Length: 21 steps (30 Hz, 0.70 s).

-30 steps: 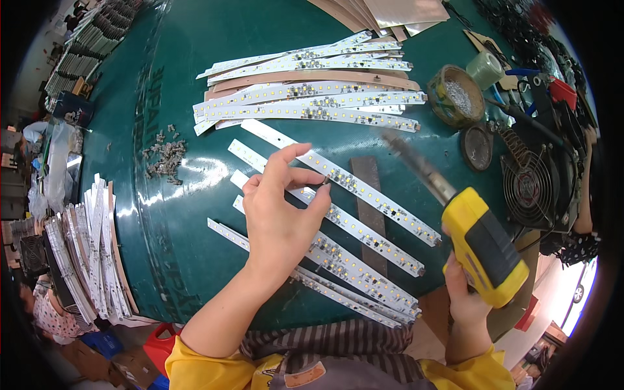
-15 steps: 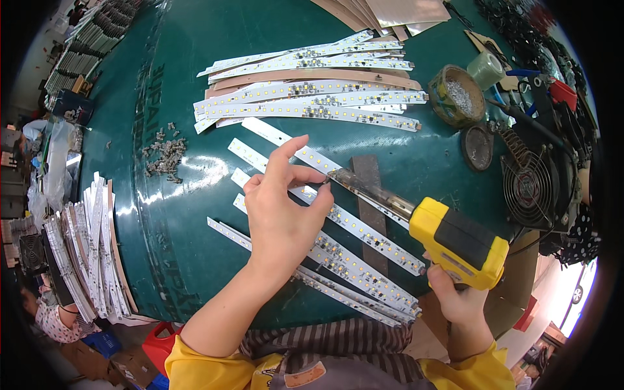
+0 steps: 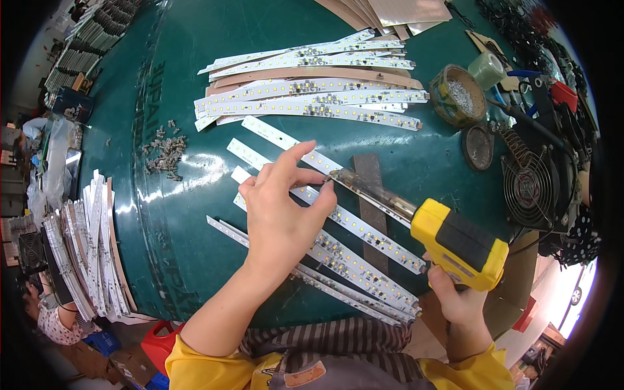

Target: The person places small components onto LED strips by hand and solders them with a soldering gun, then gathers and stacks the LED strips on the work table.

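My right hand is wrapped round the grip of a yellow and black soldering gun. The gun's metal barrel points to the upper left, its tip at a white LED strip that lies slanted on the green table. At that same spot the thumb and index finger of my left hand pinch a small dark component, mostly hidden by the fingertips. Beneath my left wrist and hand lie several more slanted LED strips, partly covered by it. A dark flat bar runs under the strips.
Beyond my hands is a pile of LED strips. A heap of small metal parts sits to the left. At right stand a bowl of white pellets, a round tin and a fan. More strips lie at left.
My left hand has shifted very slightly to the right, still pinching at the gun's tip. The soldering gun and strips have hardly moved.
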{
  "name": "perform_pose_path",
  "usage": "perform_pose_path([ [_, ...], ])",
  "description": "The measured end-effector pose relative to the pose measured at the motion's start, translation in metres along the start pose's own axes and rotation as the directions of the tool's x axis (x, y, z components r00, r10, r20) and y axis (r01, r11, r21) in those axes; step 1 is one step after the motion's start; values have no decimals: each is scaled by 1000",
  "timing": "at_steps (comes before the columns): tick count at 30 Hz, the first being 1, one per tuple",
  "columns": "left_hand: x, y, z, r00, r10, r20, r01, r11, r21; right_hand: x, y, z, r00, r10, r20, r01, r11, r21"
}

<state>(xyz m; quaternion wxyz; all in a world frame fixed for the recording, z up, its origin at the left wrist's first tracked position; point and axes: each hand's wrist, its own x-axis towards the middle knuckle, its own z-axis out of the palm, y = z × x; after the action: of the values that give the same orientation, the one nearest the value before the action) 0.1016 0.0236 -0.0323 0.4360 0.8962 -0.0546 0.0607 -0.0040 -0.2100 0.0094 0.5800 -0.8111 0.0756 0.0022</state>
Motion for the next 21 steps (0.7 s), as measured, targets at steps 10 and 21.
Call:
perform_pose_path([
  [10, -1, 4, -4, 999, -54, -2, 54, 998, -32, -8, 20, -12, 984, -174, 25, 175, 981, -83],
  [21, 0, 4, -3, 998, -64, 2, 64, 996, -67, -9, 24, -10, 979, -203, 31, 204, 978, -34],
])
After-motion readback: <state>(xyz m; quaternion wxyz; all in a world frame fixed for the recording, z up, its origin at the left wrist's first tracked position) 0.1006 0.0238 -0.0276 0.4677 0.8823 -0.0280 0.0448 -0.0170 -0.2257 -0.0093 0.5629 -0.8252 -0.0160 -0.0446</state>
